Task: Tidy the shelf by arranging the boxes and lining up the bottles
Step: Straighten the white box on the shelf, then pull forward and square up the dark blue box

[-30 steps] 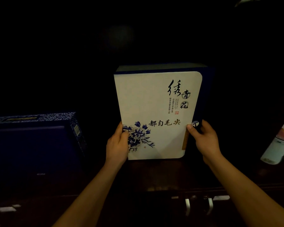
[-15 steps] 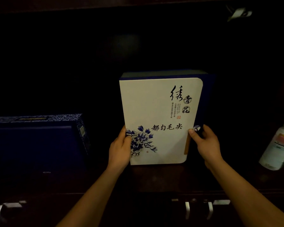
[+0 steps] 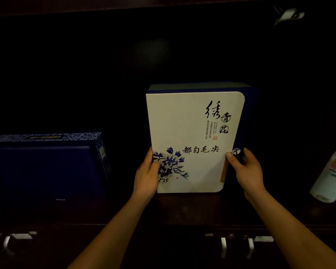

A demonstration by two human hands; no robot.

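Note:
A white tea box (image 3: 190, 133) with blue flowers, black calligraphy and blue sides stands upright on the dark shelf (image 3: 182, 210), at the centre. My left hand (image 3: 146, 174) grips its lower left edge, thumb on the flower print. My right hand (image 3: 244, 169) grips its lower right edge by the blue spine. A dark blue box (image 3: 45, 164) lies flat to the left, apart from the white one. A pale plastic bottle (image 3: 331, 177) leans at the far right edge, partly cut off.
The shelf's interior is very dark, with an upper board (image 3: 124, 4) above. Metal handles (image 3: 236, 247) show on the cabinet front below. A small pale fitting (image 3: 288, 15) hangs at the top right.
The white box and both hands sit slightly lower and further right in view than a second ago; the grip is unchanged.

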